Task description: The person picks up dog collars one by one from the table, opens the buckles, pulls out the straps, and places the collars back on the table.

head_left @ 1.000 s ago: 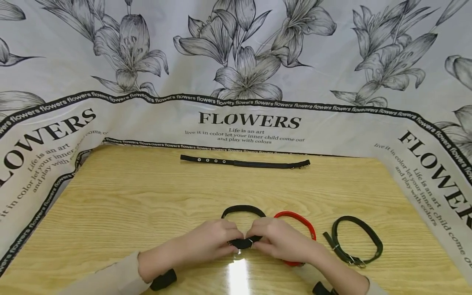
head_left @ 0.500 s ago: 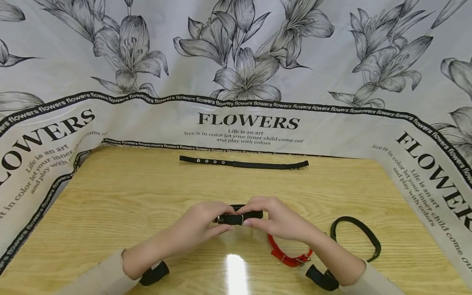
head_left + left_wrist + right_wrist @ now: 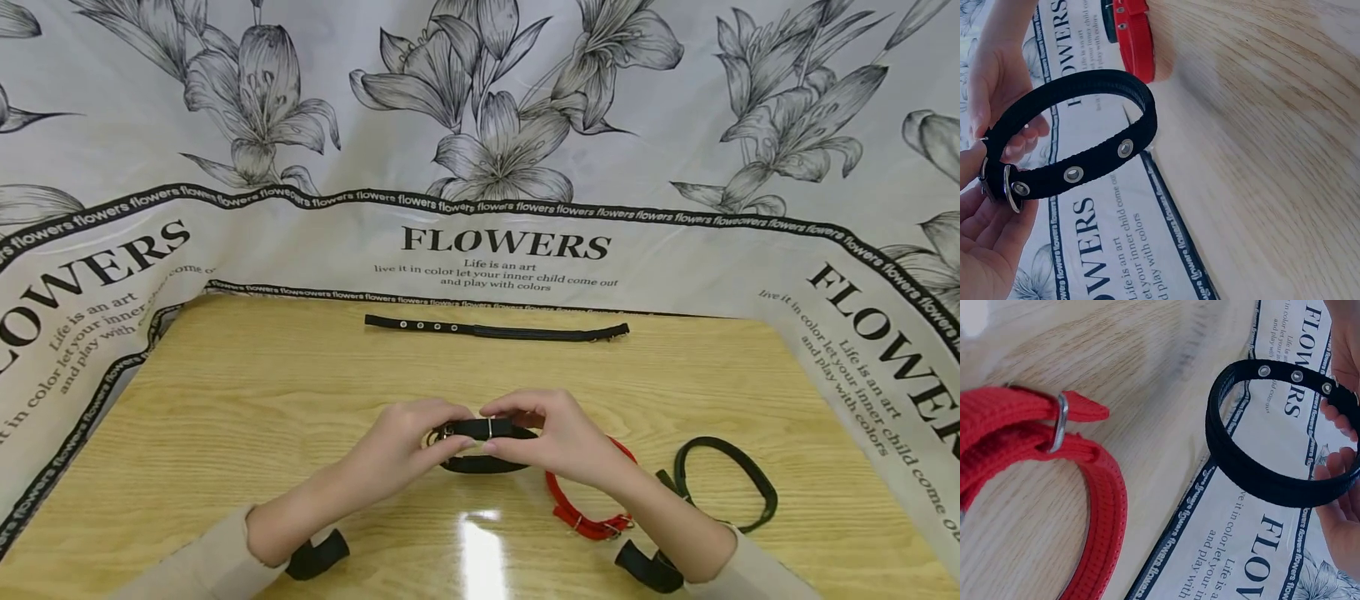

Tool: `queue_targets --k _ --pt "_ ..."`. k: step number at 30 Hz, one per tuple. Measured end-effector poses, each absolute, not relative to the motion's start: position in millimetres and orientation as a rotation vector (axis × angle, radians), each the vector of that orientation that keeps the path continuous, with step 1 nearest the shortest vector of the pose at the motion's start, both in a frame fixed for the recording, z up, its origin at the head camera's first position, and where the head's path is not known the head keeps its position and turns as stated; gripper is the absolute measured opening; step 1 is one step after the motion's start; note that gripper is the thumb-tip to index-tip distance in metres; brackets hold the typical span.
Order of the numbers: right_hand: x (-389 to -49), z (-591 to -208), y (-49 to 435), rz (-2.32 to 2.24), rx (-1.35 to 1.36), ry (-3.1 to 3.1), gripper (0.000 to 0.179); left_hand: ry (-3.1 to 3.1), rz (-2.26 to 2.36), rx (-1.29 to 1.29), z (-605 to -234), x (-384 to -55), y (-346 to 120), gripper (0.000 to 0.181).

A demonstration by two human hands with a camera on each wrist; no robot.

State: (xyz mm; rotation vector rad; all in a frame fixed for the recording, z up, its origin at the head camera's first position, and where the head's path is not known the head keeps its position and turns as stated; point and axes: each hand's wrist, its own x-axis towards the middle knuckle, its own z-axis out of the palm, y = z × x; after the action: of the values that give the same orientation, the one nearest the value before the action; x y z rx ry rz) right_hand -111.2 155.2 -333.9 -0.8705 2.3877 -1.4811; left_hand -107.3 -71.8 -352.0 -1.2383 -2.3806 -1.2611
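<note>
Both hands hold a black pet collar (image 3: 487, 464), fastened into a loop, above the table. My left hand (image 3: 405, 442) pinches it by the metal buckle and D-ring. Close beside it, my right hand (image 3: 558, 442) pinches the strap near the metal keeper loop. Metal-rimmed holes show along the collar (image 3: 1097, 165) in the left wrist view. In the right wrist view the collar (image 3: 1260, 478) forms an open ring, and the right fingers partly hide the strap's end. A buckled red collar (image 3: 592, 529) lies below the right forearm, partly covered by it.
A dark green looped collar (image 3: 765, 492) lies right of the red one, partly behind the right arm. Another black collar (image 3: 525, 333) lies straight along the table's back edge. Flower-printed cloth (image 3: 495, 283) walls the wooden table (image 3: 285, 392) at back and sides.
Both hands have moved up and away from the front with the black collar. Its loop has swung from behind the fingers to below them. More of the red collar's buckle end is uncovered.
</note>
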Motion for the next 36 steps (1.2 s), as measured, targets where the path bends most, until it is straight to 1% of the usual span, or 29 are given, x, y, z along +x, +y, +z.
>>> queue_targets --k 4,11,15,18,22,27,30,36 --pt "-108.6 -333.3 151.5 -1.549 -0.850 2.411 0.031 -2.369 -1.336 -1.215 -350.5 -106.9 -70.2 0.016" --pt "-101.1 -332.8 146.8 -1.732 -0.818 2.353 0.026 -2.415 -1.659 -1.142 -344.7 -103.3 -68.6 0.018" --pt "-99.5 -330.8 147.4 -1.781 -0.820 2.324 0.028 -2.378 -1.705 -1.153 -344.1 -102.2 -68.3 0.016" --pt "-99.3 -329.9 148.6 -1.803 -0.837 2.294 0.026 -2.337 -1.719 -1.166 -344.8 -101.6 -68.1 0.014" --pt "-97.8 -330.6 149.9 -1.854 -0.824 2.243 0.024 -2.292 -1.694 -1.185 -344.9 -101.0 -67.3 0.013" --pt "-94.9 -332.0 150.8 -1.908 -0.924 2.231 0.022 -2.207 -1.492 -1.280 -341.2 -102.0 -65.7 0.014" --pt "-94.0 -331.2 150.8 -1.916 -0.983 2.240 0.022 -2.127 -1.340 -1.331 -336.9 -103.2 -65.0 0.018" --pt "-93.1 -333.9 149.4 -1.864 -1.047 2.289 0.023 -2.090 -1.242 -1.359 -333.3 -103.0 -66.9 0.022"
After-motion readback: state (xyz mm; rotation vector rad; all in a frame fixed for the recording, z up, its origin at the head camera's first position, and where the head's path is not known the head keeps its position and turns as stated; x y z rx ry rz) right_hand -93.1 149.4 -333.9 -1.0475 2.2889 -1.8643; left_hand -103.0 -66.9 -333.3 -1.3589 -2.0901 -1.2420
